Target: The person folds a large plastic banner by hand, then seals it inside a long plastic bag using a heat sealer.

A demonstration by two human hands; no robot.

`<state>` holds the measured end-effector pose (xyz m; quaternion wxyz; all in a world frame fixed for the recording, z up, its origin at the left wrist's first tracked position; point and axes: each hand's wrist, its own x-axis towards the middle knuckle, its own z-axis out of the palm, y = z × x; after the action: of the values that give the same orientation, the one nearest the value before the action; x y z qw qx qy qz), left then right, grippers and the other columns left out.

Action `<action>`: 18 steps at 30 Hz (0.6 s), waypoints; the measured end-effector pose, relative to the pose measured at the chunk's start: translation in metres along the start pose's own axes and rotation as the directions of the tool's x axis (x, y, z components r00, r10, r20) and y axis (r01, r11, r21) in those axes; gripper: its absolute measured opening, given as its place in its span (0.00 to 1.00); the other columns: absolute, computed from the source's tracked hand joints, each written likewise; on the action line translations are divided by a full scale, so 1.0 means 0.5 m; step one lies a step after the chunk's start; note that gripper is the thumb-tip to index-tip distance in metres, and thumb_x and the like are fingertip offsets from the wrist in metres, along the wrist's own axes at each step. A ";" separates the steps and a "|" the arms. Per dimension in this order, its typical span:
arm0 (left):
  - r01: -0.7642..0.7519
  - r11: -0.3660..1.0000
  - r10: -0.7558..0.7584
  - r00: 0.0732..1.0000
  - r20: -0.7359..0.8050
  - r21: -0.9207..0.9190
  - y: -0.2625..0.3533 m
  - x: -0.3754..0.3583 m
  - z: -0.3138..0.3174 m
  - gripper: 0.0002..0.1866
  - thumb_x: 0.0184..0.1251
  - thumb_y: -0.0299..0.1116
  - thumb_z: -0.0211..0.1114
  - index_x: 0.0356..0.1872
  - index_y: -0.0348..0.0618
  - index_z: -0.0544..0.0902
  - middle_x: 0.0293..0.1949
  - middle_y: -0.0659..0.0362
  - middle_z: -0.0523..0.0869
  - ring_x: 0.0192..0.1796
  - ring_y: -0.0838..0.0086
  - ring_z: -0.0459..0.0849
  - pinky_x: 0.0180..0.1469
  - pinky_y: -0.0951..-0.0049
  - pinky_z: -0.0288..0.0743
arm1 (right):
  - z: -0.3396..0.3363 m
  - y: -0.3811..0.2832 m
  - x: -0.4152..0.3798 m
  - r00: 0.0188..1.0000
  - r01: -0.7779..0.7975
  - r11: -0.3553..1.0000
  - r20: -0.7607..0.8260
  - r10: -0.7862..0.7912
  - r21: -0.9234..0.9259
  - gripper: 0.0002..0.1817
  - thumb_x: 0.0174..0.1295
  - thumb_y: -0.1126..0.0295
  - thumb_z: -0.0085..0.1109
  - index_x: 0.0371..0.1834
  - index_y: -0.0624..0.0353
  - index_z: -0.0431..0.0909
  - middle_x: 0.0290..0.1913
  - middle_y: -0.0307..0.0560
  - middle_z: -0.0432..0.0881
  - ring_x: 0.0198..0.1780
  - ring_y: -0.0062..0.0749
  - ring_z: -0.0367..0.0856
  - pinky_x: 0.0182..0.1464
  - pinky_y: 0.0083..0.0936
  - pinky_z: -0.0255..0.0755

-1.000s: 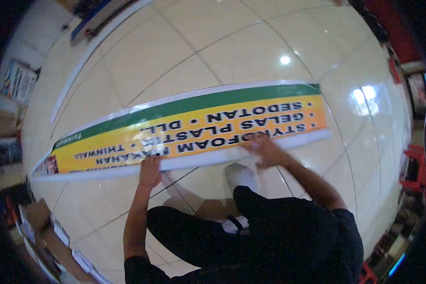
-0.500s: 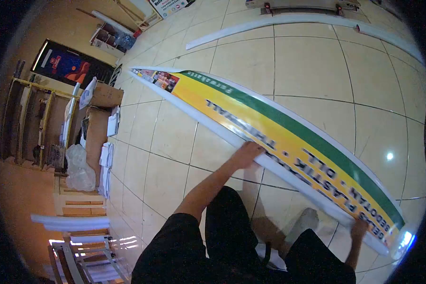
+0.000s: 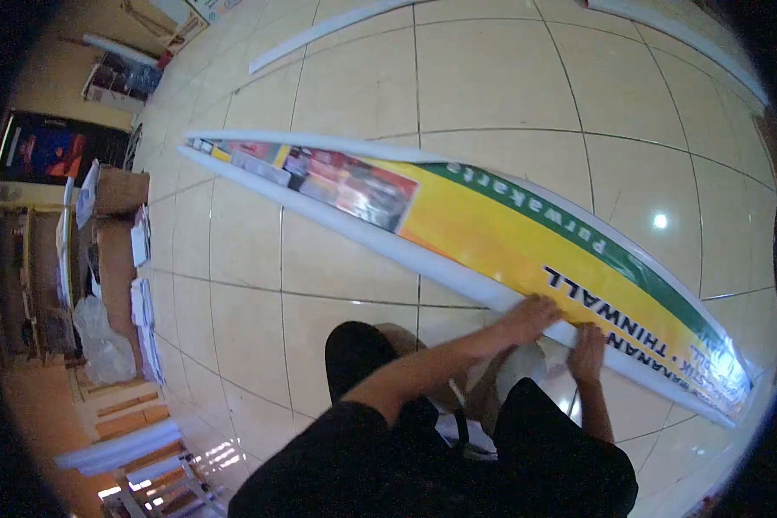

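Observation:
A long printed banner, yellow and green with lettering and photo pictures, lies across the tiled floor in front of me. Its near long edge is a thick white roll. My left hand is closed over this roll near the middle. Close to its right, my right hand also has its fingers curled over the roll. The undersides of both hands are hidden. At the far left the banner narrows to a point, and its far edge curves upward off the print.
A long white tube lies on the floor beyond the banner, and another white roll is at the upper right. Along the left wall stand cardboard boxes, a clear plastic bag and stacked white sheets.
My hands have come closer together along the roll. More of the banner's picture section shows at the left, and the lettering sits farther right. The camera view has shifted too.

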<state>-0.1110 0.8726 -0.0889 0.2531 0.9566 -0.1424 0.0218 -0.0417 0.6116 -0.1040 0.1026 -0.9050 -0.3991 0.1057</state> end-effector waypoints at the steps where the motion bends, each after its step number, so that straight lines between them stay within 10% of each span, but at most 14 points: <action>1: -0.016 1.000 0.015 1.000 0.010 0.012 -0.017 -0.005 -0.011 0.26 0.49 0.35 0.66 0.52 0.39 0.76 0.49 0.50 0.77 0.55 0.56 0.74 0.58 0.54 0.65 | 0.045 0.053 -0.016 0.992 -0.107 0.992 0.063 0.111 -0.066 0.32 0.45 0.76 0.51 0.60 0.67 0.66 0.60 0.65 0.68 0.63 0.60 0.63 0.67 0.51 0.53; 3: -0.010 0.999 0.009 0.999 -0.035 -0.043 -0.053 -0.033 -0.051 0.26 0.51 0.35 0.65 0.54 0.39 0.75 0.50 0.48 0.76 0.54 0.55 0.74 0.58 0.53 0.66 | -0.055 0.127 -0.043 0.979 -0.197 0.980 0.042 0.198 -0.040 0.18 0.52 0.76 0.48 0.48 0.65 0.76 0.45 0.60 0.78 0.52 0.54 0.73 0.62 0.49 0.61; 6: 0.202 0.976 -0.173 0.947 0.270 -0.082 -0.159 -0.135 -0.192 0.31 0.52 0.39 0.68 0.58 0.38 0.73 0.53 0.46 0.76 0.58 0.51 0.73 0.62 0.51 0.64 | 0.020 0.521 -0.297 0.873 -0.481 0.853 -0.020 0.488 -0.200 0.23 0.64 0.76 0.41 0.63 0.65 0.66 0.65 0.60 0.67 0.69 0.50 0.60 0.69 0.55 0.51; 7: 0.144 0.989 -0.140 0.986 0.096 -0.045 -0.193 -0.176 -0.238 0.34 0.47 0.41 0.71 0.57 0.39 0.73 0.50 0.46 0.77 0.56 0.51 0.74 0.58 0.51 0.66 | -0.064 0.504 -0.306 0.871 -0.484 0.851 -0.021 0.490 -0.202 0.23 0.64 0.76 0.41 0.63 0.65 0.66 0.65 0.60 0.67 0.69 0.50 0.60 0.69 0.55 0.51; 10: 0.298 0.925 -0.340 0.926 0.162 0.236 -0.265 -0.262 -0.343 0.25 0.44 0.43 0.72 0.44 0.42 0.79 0.44 0.48 0.79 0.51 0.52 0.77 0.53 0.52 0.69 | -0.222 0.450 -0.303 0.287 -0.729 0.262 0.065 0.956 -0.633 0.47 0.53 0.74 0.56 0.77 0.52 0.43 0.75 0.58 0.50 0.75 0.58 0.45 0.70 0.62 0.44; 11: 0.287 0.928 -0.340 0.913 0.224 0.239 -0.269 -0.262 -0.324 0.25 0.43 0.43 0.73 0.42 0.42 0.79 0.43 0.48 0.80 0.49 0.52 0.78 0.52 0.52 0.69 | -0.122 0.608 -0.405 0.600 -0.551 0.651 0.294 0.744 -0.522 0.51 0.47 0.73 0.61 0.76 0.49 0.45 0.75 0.58 0.51 0.75 0.61 0.46 0.71 0.59 0.44; 13: 0.295 0.939 -0.335 0.900 0.278 0.174 -0.251 -0.230 -0.263 0.25 0.42 0.45 0.73 0.40 0.42 0.79 0.42 0.48 0.80 0.47 0.52 0.78 0.51 0.51 0.70 | -0.121 0.420 -0.243 0.984 -0.127 0.983 0.105 0.141 -0.132 0.46 0.41 0.78 0.59 0.71 0.57 0.55 0.71 0.59 0.58 0.73 0.61 0.52 0.73 0.52 0.45; 17: 0.326 0.928 -0.283 0.931 0.229 -0.179 -0.077 -0.058 -0.111 0.22 0.44 0.40 0.71 0.39 0.37 0.77 0.41 0.46 0.79 0.46 0.49 0.78 0.51 0.48 0.69 | -0.143 -0.002 0.010 0.994 -0.014 0.962 0.108 -0.016 0.273 0.43 0.35 0.80 0.57 0.65 0.61 0.64 0.64 0.61 0.65 0.69 0.60 0.58 0.74 0.50 0.42; 18: 0.330 0.931 -0.266 0.905 0.331 -0.156 -0.016 -0.016 -0.077 0.25 0.46 0.40 0.71 0.43 0.34 0.77 0.48 0.42 0.77 0.54 0.48 0.75 0.58 0.48 0.66 | -0.135 -0.065 0.029 0.997 -0.026 0.994 0.080 0.017 0.104 0.35 0.36 0.78 0.58 0.57 0.63 0.69 0.56 0.60 0.70 0.64 0.59 0.63 0.73 0.51 0.45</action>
<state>-0.1150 0.9001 -0.0603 0.3273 0.9271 -0.0325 -0.1798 -0.0365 0.6370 -0.0323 0.1328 -0.8977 -0.3870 0.1635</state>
